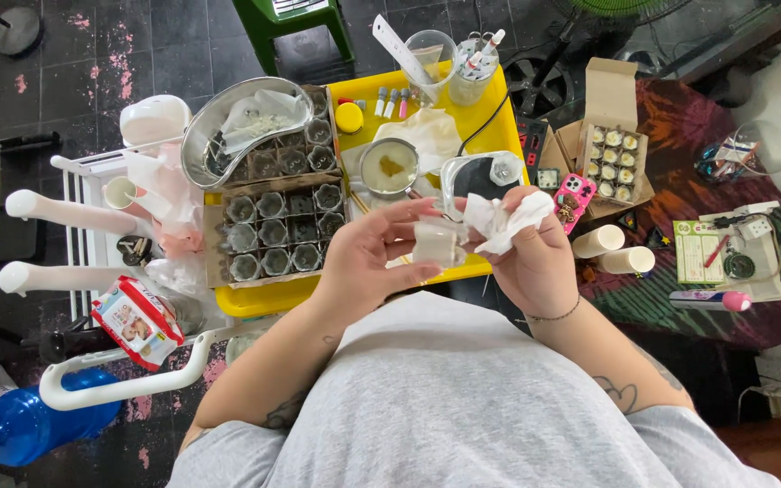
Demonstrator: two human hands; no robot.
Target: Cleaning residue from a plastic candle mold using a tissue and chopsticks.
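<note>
My left hand (368, 258) holds a small clear glass jar (437, 242) in front of my chest. My right hand (535, 258) grips a crumpled white tissue (504, 217) and presses it against the jar's mouth. Both hands hover over the near edge of a yellow tray (268, 296). On the tray stands a cardboard box of several empty glass jars (277, 221), a round metal bowl with yellowish residue (389, 167) and a clear plastic container (476, 172).
A kidney-shaped metal basin (237, 122) rests on the jar box. Right of the tray an open carton of small filled jars (612, 163), a pink phone (571, 197) and two white cylinders (612, 251) sit. A wet-wipe pack (137, 321) and a blue bottle (33, 420) are at left.
</note>
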